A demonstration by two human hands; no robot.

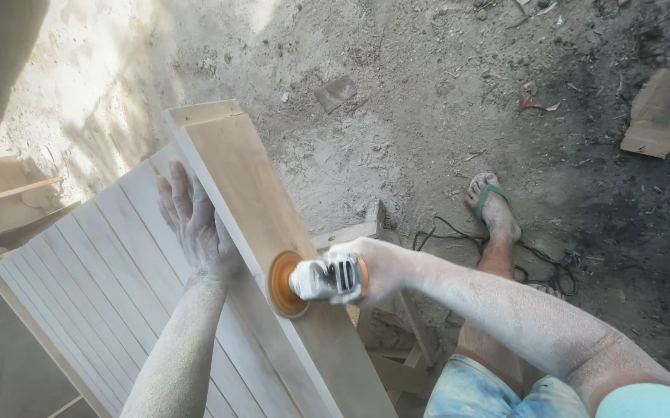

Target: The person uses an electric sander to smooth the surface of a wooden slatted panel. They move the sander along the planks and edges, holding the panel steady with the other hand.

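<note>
On wood panel [118, 271]: 1 left hand [196, 220] flat, open; 1 right hand [377, 267] gripping 1 grinder [319, 280], disc on plank [265, 217].

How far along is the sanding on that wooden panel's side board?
Done: pale dust coats both arms and the dirt ground. In hand: the right hand presses a grey angle grinder with an orange sanding disc against the flat side board of the pale slatted wooden panel, about halfway along; the left hand steadies the slats. Left: I cannot tell which stretch is unsanded.
</note>
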